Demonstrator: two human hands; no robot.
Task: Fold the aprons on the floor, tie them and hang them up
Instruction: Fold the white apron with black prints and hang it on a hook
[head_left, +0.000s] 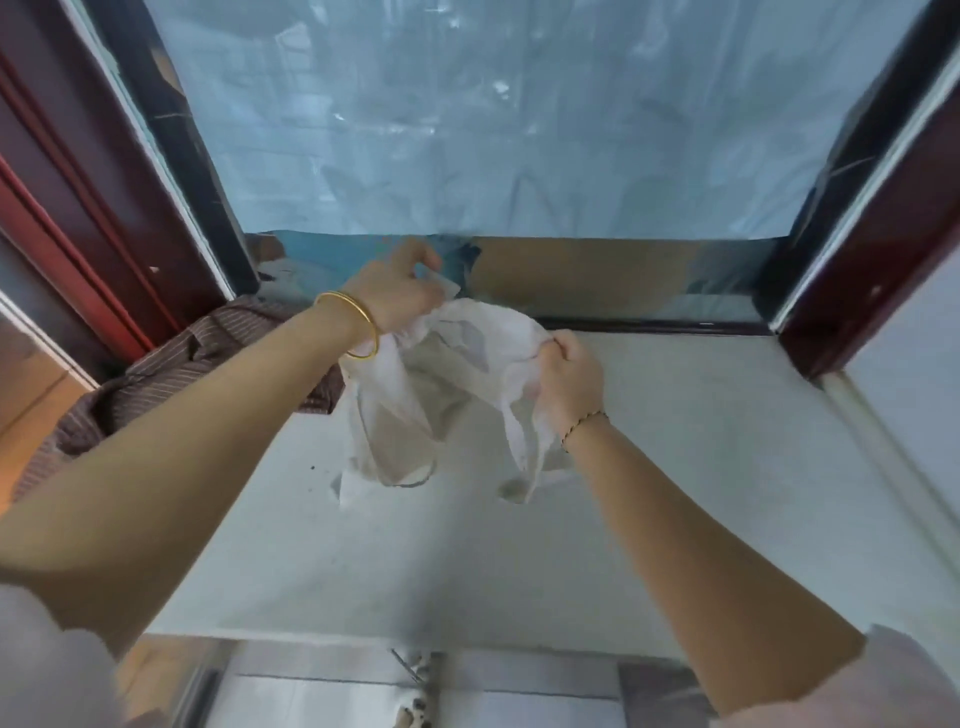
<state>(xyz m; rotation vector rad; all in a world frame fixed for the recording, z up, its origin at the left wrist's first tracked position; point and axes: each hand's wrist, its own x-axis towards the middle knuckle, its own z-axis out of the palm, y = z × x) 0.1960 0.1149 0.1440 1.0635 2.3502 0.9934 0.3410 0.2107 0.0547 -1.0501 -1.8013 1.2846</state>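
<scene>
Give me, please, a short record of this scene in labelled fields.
held item: white apron, bunched, held over the sill
left hand: grips the apron's upper edge
right hand: grips the apron's other side
surface: pale sill
nearby: brown striped cloth, heaped at the sill's left end
behind: window covered with bluish film

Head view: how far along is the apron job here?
Done: nothing visibly folded, tied or hung. In hand: left hand and right hand both grip the bunched white apron above the white ledge, its straps dangling. Left: finishing and hanging this one; the brown striped cloth lies crumpled at the ledge's left end, apparently waiting.
</scene>
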